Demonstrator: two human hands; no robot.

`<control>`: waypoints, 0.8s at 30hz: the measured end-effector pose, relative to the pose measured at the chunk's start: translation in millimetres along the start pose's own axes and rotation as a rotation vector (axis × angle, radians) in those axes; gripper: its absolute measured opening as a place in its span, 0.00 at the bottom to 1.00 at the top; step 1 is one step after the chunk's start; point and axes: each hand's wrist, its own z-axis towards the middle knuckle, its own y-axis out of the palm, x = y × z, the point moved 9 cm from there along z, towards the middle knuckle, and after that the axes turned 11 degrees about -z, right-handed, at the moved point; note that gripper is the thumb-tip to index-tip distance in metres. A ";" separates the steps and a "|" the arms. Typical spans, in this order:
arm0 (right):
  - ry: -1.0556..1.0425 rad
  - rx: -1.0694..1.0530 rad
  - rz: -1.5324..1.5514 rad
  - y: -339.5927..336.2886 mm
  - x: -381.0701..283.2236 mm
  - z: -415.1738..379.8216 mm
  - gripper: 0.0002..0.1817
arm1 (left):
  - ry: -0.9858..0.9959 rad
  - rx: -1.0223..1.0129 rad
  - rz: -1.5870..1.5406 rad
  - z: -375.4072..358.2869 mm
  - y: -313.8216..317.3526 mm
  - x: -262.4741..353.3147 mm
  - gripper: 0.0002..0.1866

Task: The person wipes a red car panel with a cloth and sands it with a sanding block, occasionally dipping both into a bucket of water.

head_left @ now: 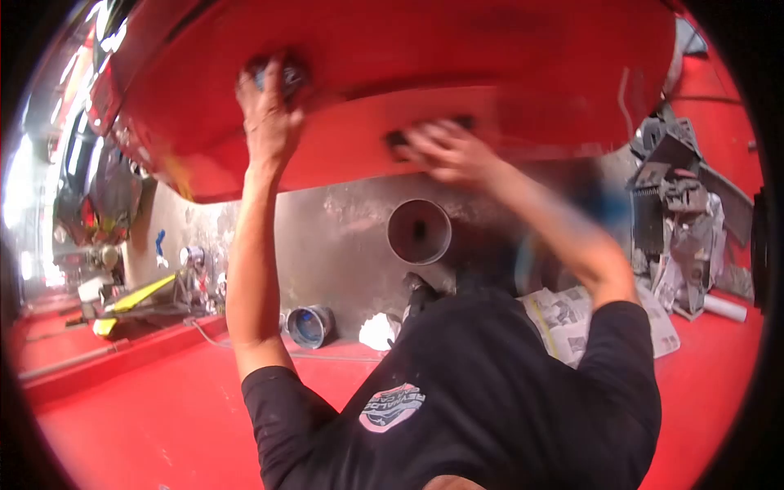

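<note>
The big red panel (pixel 425 90) hangs overhead, its long side running left to right across both raised arms. The left hand (pixel 268 110) is pressed up against it near the left end, fingers curled around a small dark round thing (pixel 282 73). The right hand (pixel 445 151), blurred, lies flat on a dark pad (pixel 400 139) against the panel's lower edge, nearer the middle. Both touch it. Below, a tin (pixel 310 325) and newspaper (pixel 572 318) lie on the red floor (pixel 147 408).
</note>
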 end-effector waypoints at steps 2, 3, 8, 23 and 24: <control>-0.021 -0.029 -0.008 -1.8 -0.1 11.2 0.28 | 0.026 0.011 -0.023 -1.9 0.0 -5.6 0.39; 0.010 -0.046 0.008 -7.3 3.6 -0.6 0.28 | 0.036 0.019 -0.040 -4.7 -2.1 -5.0 0.39; 0.050 -0.079 -0.075 -31.5 38.4 -114.7 0.26 | -0.020 0.017 -0.080 -9.9 -11.8 -19.6 0.45; -0.028 0.025 -0.027 -16.2 46.8 -34.9 0.30 | -0.007 0.001 0.009 -6.1 3.6 -3.9 0.47; -0.079 0.048 -0.059 -17.3 42.3 4.0 0.31 | -0.008 0.010 0.023 -8.3 3.6 -13.8 0.46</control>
